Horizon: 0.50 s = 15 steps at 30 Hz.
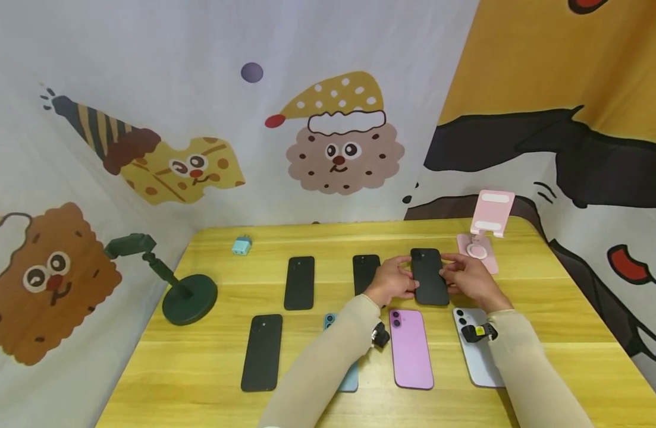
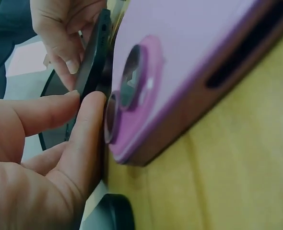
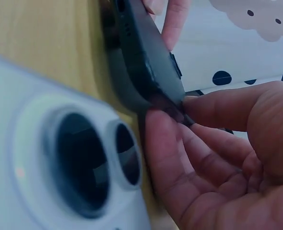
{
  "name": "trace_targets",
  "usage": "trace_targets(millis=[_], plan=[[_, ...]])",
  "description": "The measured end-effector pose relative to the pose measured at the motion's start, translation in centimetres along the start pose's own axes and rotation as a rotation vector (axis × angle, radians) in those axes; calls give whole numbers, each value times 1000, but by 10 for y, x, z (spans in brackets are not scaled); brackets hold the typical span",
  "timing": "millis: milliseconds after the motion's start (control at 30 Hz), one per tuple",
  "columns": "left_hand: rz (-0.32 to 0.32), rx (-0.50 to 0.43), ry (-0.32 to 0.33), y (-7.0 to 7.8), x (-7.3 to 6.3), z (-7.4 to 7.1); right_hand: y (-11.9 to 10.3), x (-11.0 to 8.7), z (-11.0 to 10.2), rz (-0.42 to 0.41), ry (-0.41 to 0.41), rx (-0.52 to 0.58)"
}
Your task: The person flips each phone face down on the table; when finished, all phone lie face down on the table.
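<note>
A black phone (image 1: 430,279), camera side up, is held at its two long sides near the back right of the table. My left hand (image 1: 393,280) pinches its left edge between thumb and fingers. At the opposite edge, my right hand (image 1: 474,279) grips it the same way. The right wrist view shows the phone (image 3: 148,57) tilted, its lower edge close over the wood. Another black phone (image 1: 366,270) lies partly hidden behind my left hand. Nearer me are a pink phone (image 1: 411,351) and a white phone (image 1: 477,356), the latter partly under my right wrist.
Two more black phones (image 1: 300,283) lie to the left, and a blue phone (image 1: 350,380) is partly covered by my left sleeve. A green stand (image 1: 190,299), a light blue charger plug (image 1: 242,245) and a pink phone stand (image 1: 492,214) are farther out. A patterned curtain (image 1: 333,35) hangs behind.
</note>
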<state>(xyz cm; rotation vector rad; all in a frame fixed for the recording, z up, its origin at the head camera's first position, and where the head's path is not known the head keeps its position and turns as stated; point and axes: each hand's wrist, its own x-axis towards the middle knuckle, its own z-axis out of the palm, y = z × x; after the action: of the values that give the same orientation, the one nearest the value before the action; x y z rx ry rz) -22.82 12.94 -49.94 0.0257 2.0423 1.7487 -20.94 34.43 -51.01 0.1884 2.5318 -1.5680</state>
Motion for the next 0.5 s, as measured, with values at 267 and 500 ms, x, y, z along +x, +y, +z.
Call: trace_targets(millis=[267,500], plan=[[4,48,29,2,-3,1,-1,-3,3,20,35,-56],[1,54,28,4,-4,1,-7,-4,4,27,49,-86]])
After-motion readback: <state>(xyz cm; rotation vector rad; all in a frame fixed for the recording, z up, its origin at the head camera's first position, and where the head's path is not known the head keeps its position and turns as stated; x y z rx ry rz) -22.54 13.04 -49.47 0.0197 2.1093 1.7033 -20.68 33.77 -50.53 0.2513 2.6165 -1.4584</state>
